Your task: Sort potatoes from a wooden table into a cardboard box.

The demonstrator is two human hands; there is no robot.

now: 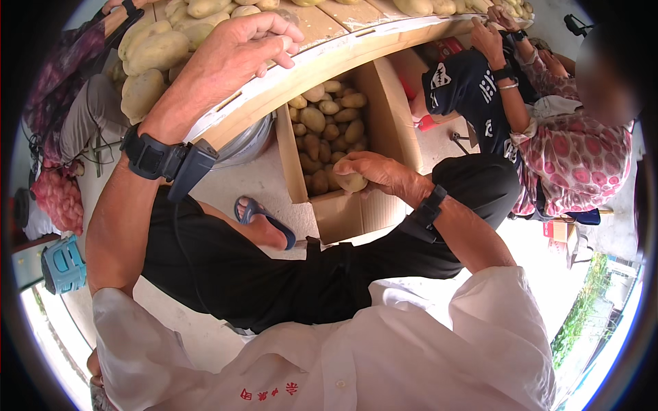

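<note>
My left hand (241, 54) hovers at the near edge of the wooden table (288, 67), its fingers loosely bent and nothing visible in them. Beside it lies a pile of large, pale potatoes (157, 51) on the tabletop. Lower down, my right hand (380, 173) grips one potato (351, 182) at the near end of an open cardboard box (398, 120). That box stands below the table edge and holds many smaller, browner potatoes (329, 123). A black band with a device sits on each of my wrists.
A person in a patterned shirt (576, 149) sits close on the right, hands at the table. Another person (92, 108) is at the left. A clear plastic tub (247, 141) stands under the table. A pink net sack (59, 198) and a blue plastic container (62, 264) lie left.
</note>
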